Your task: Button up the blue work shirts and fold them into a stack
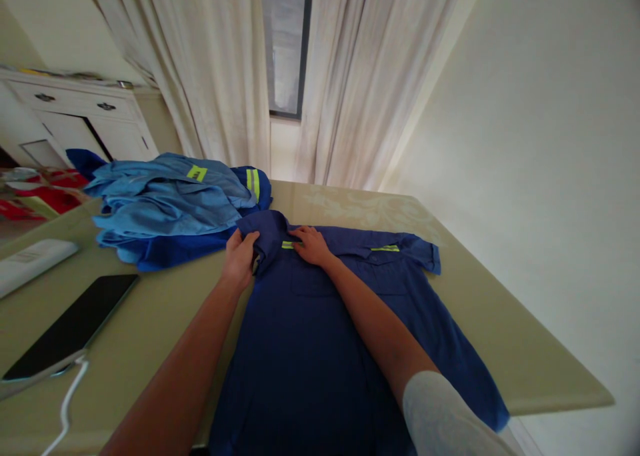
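A navy work shirt (310, 349) with yellow reflective strips lies spread over the table, its lower part reaching toward me. My left hand (241, 256) pinches its left sleeve between thumb and fingers, with that sleeve lifted and bent up. On the upper chest, beside a yellow strip (287, 245), my right hand (311, 244) rests with its fingers laid out on the cloth. The other sleeve (420, 251) lies flat on the right. Part of the shirt is hidden under my right forearm.
A crumpled pile of blue garments (170, 196) sits at the back left of the table (520, 349). A phone (75, 323) with a white cable (67, 403) and a white device (35, 263) lie on the left. Curtains and a wall stand beyond.
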Tool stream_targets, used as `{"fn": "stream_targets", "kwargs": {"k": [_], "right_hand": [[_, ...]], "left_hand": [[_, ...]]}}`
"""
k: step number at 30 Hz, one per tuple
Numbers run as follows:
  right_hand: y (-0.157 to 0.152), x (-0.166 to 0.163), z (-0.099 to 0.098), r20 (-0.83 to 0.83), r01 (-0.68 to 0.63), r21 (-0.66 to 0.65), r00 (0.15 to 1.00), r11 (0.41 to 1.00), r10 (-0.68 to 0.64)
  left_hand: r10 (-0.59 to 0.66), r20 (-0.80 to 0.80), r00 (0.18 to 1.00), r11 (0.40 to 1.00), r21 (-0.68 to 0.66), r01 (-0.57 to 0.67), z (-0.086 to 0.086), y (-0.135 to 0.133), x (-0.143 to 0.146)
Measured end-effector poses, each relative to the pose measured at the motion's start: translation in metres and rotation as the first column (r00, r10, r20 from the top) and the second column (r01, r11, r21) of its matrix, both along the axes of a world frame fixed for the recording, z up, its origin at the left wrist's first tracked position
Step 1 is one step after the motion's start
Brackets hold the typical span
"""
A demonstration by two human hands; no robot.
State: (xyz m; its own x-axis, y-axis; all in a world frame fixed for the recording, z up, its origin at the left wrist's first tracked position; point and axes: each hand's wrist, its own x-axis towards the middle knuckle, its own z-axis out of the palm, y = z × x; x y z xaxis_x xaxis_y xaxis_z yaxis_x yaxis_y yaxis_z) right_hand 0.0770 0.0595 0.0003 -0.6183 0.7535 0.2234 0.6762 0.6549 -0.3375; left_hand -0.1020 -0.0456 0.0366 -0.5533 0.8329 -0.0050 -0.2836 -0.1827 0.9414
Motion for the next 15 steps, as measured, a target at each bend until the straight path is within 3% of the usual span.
{"fn": "stream_targets", "kwargs": {"k": [3,5,8,11,13,15], "right_hand": [[0.003,0.001,0.0,-0.001,-0.003,-0.011,1.0,1.0,0.003],[0.007,0.003,-0.001,-0.047,0.004,-0.06,0.999,0.998,-0.007],[0.018,0.009,-0.002,-0.221,-0.022,-0.221,0.975,0.975,-0.028],[0.029,0.014,-0.002,-0.421,0.037,-0.345,0.887,0.938,-0.189],[0.033,0.016,-0.004,-0.513,0.108,-0.391,0.799,0.914,-0.314],[0.034,0.016,-0.006,-0.571,0.114,-0.424,0.737,0.898,-0.363]], "left_hand": [[-0.152,-0.237,0.959,0.987,0.019,0.161,0.005,-0.008,0.009],[-0.271,-0.472,0.839,0.958,-0.043,0.285,0.009,-0.016,0.016],[-0.4,-0.779,0.482,0.878,-0.176,0.444,0.011,-0.028,0.028],[-0.397,-0.913,0.099,0.812,-0.298,0.501,0.005,-0.035,0.035],[-0.384,-0.921,-0.067,0.813,-0.372,0.448,0.001,-0.037,0.037],[-0.39,-0.907,-0.158,0.819,-0.42,0.391,-0.002,-0.038,0.037]]}}
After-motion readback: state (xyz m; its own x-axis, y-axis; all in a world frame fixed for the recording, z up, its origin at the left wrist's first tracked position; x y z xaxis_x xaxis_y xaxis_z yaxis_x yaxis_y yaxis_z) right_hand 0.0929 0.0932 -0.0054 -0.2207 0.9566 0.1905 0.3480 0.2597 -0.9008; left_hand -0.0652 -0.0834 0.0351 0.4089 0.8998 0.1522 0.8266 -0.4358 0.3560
